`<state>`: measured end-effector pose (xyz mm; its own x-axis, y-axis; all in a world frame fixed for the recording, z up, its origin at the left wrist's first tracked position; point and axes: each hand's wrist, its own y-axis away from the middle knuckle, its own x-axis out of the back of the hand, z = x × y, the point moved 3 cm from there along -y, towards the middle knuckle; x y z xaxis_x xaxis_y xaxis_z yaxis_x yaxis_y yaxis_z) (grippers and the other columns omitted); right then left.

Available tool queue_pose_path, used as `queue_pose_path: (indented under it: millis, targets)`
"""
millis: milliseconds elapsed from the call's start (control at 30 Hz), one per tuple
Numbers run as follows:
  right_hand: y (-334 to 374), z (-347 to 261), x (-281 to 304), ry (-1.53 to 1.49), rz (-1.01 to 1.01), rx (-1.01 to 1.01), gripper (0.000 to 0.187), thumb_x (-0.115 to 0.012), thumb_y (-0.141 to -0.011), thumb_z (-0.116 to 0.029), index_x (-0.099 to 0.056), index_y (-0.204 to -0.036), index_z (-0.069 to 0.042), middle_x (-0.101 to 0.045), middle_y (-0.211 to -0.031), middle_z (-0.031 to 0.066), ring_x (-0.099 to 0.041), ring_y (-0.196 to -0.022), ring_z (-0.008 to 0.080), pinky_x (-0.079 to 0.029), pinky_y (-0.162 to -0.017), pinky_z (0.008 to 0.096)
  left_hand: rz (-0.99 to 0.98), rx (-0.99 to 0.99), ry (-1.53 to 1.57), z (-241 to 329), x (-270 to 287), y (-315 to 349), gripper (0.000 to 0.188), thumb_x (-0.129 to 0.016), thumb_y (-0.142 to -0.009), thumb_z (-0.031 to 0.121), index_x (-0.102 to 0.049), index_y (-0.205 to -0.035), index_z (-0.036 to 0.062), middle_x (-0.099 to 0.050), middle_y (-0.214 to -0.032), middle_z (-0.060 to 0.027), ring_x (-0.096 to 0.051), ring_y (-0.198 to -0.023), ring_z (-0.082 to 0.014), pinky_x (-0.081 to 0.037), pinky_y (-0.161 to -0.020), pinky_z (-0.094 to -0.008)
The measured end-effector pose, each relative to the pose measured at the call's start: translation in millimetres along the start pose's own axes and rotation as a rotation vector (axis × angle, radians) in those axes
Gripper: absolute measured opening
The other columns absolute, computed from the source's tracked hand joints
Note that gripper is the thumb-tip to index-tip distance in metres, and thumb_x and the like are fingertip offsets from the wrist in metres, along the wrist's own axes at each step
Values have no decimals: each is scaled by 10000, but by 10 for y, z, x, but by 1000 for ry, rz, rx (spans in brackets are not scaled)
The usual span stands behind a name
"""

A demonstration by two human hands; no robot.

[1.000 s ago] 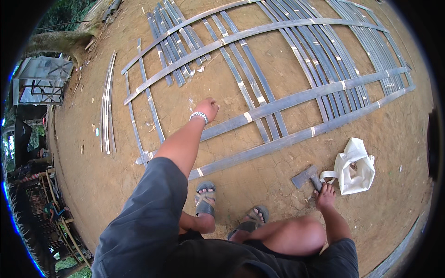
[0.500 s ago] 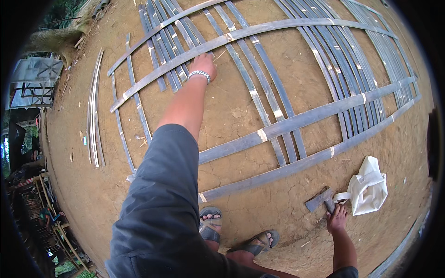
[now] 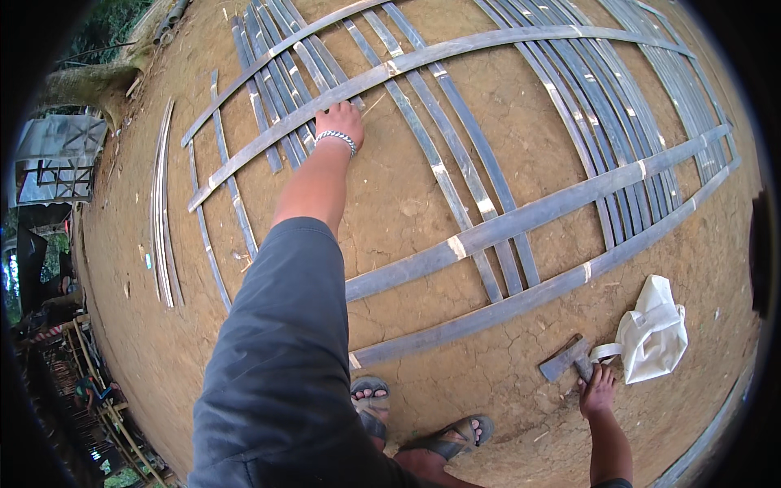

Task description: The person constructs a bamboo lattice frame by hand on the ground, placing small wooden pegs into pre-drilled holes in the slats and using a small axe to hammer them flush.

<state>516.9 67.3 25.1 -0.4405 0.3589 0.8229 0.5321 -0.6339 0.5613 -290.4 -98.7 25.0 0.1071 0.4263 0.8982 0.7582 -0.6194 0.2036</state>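
Note:
My left hand (image 3: pixel 340 124), a chain bracelet at its wrist, reaches forward to a dark bamboo lattice on the ground. Its fingers bend onto the lower edge of a long bamboo strip (image 3: pixel 289 122), where several short bamboo strips (image 3: pixel 285 81) cross; the fingertips are partly hidden. Low on the right, my right hand (image 3: pixel 598 389) is closed round the short handle of a hatchet (image 3: pixel 567 358). The hatchet's broad metal blade points left, close to the ground. Beside it lies a white cloth bag (image 3: pixel 652 329), whose strap loop reaches the hatchet.
Wide cross strips (image 3: pixel 521 221) and another strip (image 3: pixel 488 307) lie in front of my sandalled feet (image 3: pixel 451 435). More slats (image 3: pixel 594 106) lie close together at right. Thin loose strips (image 3: pixel 162 211) rest on the dirt at left, near a timber structure (image 3: pixel 102 398).
My left hand has shifted slightly left along the long strip, its fingers now showing over the edge. My right hand stays on the hatchet. The whole view has shifted a little.

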Motion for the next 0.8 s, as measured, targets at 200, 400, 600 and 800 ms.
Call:
queue_pose_path:
  millis: [200, 400, 600, 800]
  targets:
    - [40, 40, -33, -5, 50, 26, 623, -712, -878, -298, -413, -1367, -55, -494, -1319, 195, -467, -1245, 405, -355, -1048, 532, -21, -10, -53, -81, 65, 62, 318, -542, -978, 268, -674, -1220, 109, -611, -1295, -86, -549, -1274, -257, -441, -1023, -524]
    - [51, 23, -7, -29, 52, 54, 631, -727, -865, -291, -419, -1365, -58, -491, -1308, 203, -471, -1236, 406, -352, -1050, 537, 68, 239, 463, 59, -41, -103, 467, -582, -981, 375, -632, -1325, 63, -598, -1366, -200, -578, -1270, -379, -465, -1062, -502]
    - [17, -3, 84, -46, -23, 47, 614, -643, -917, -296, -388, -1402, -19, -465, -1339, 243, -454, -1252, 439, -346, -1049, 557, 178, 457, 727, 247, -64, -367, 563, -706, -879, 405, -671, -1308, 41, -677, -1251, -250, -644, -1191, -377, -487, -1052, -434]
    - [2, -29, 113, -48, -7, 58, 624, -652, -913, -293, -388, -1411, -25, -468, -1346, 244, -453, -1256, 440, -347, -1051, 554, 269, 629, 779, 202, -105, -415, 441, -742, -831, 316, -727, -1102, -32, -699, -1204, -249, -672, -1132, -389, -518, -1000, -432]
